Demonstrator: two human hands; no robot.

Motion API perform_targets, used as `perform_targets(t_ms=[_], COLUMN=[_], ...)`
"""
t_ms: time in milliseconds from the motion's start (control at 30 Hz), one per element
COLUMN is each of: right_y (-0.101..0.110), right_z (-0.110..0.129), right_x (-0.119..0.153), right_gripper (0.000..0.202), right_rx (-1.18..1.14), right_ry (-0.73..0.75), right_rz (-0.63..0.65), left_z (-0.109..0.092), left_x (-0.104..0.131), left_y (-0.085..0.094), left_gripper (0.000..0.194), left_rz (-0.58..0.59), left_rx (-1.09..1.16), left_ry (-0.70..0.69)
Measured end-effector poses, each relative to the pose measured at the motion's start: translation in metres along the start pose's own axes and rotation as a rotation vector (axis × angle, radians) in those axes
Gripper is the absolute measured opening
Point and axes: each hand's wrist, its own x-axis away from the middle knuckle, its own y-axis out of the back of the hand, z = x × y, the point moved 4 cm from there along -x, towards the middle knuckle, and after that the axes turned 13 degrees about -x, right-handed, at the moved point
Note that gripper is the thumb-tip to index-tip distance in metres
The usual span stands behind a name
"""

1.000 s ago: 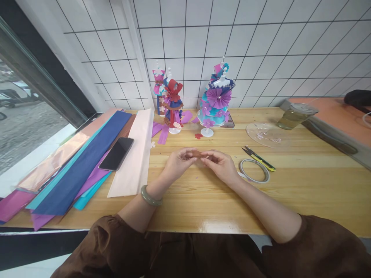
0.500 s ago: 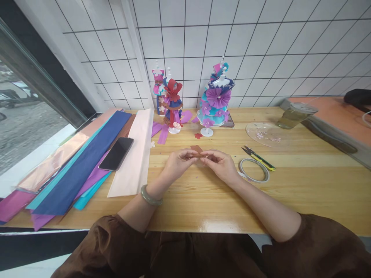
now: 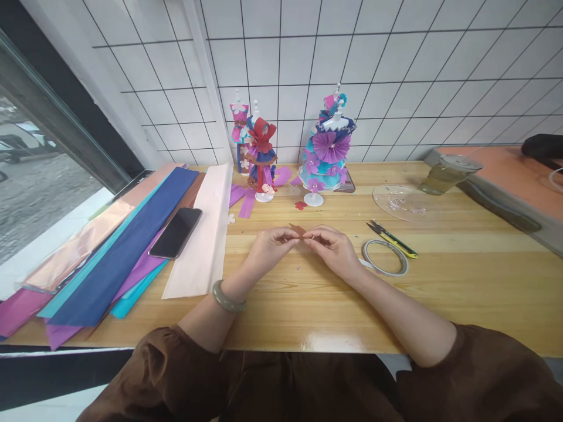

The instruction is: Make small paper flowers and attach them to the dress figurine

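Note:
A small piece of brown paper (image 3: pixel 298 230) is pinched between the fingertips of both hands, above the middle of the wooden table (image 3: pixel 281 316). My left hand (image 3: pixel 273 246) is closed on its lower left edge, and my right hand (image 3: pixel 331 247) grips it from the right. The fingertips nearly meet. Just beyond the hands lies a red paper flower (image 3: pixel 301 206). Two small dress forms in coloured paper stand farther back, one red and blue (image 3: pixel 263 153), the other turquoise and purple (image 3: pixel 328 155), with others partly hidden behind them.
At the left, long crepe paper sheets (image 3: pixel 127 234) lie under a phone (image 3: pixel 176 233). A tape roll (image 3: pixel 405 266), yellow-black snips (image 3: pixel 398 245), a clear plate (image 3: pixel 398 203) with small beads and a lidded cup (image 3: pixel 448 176) are to the right.
The brown paper has shifted and tilted slightly between the fingertips, showing a more pointed upper edge. Both hands have kept their grip and hardly moved.

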Motion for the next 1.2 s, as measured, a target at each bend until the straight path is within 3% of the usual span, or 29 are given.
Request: perform_targets(t_ms=[200,433,833,1200], right_y=[0.000,-0.001,0.002,0.005], right_z=[-0.002,-0.014,-0.016,-0.020], right_x=[0.001,0.000,-0.001,-0.001], right_gripper=[0.018,0.027,0.023,0.026], right_rx=[-0.025,-0.242,-0.344,-0.447], right_ry=[-0.016,-0.193,-0.280,-0.336], right_rz=[0.012,0.005,-0.051,-0.104], left_z=[0.004,0.002,0.007,0.005], left_x=[0.000,0.001,-0.003,-0.002], left_y=[-0.005,-0.001,-0.003,0.002], left_gripper=[0.020,0.017,0.019,0.015], left_rz=[0.071,0.031,0.051,0.003], left_rx=[0.092,0.050,0.267,0.236], left_ry=[0.022,0.055,0.117,0.095])
